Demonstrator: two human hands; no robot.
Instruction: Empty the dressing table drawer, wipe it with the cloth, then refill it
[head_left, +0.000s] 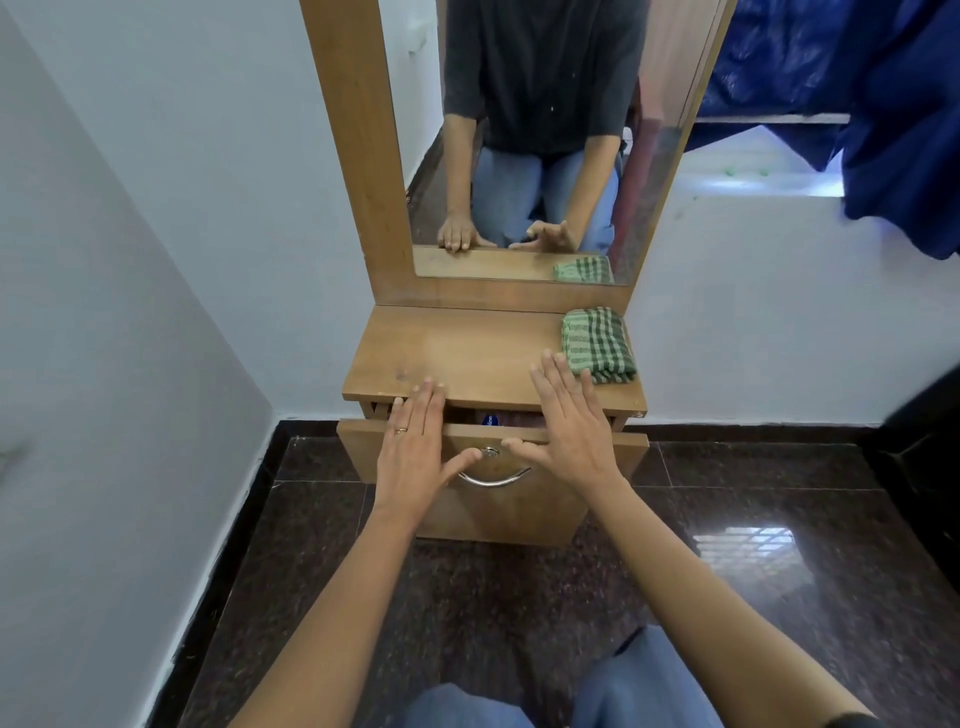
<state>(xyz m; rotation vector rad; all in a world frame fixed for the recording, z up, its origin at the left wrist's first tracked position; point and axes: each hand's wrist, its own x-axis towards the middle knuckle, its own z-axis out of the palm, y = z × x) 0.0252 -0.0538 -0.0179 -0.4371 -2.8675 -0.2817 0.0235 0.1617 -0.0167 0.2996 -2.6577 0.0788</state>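
Note:
A small wooden dressing table (467, 358) stands against the wall under a tall mirror. Its drawer (363, 452) is pulled out a little, leaving a narrow gap where a blue item (488, 419) shows inside. A curved metal handle (496, 480) is on the drawer front. My left hand (415, 447) lies flat, fingers spread, over the drawer's top edge at the left. My right hand (571, 421) lies flat over the edge at the right, fingertips on the tabletop. Neither hand holds anything. A folded green checked cloth (597, 344) rests on the tabletop's right rear corner.
The mirror (530, 156) reflects a kneeling person and both hands. White walls close in on the left and behind. The floor (727, 597) is dark polished stone. Blue fabric (893, 114) hangs at the upper right. My knees are at the bottom edge.

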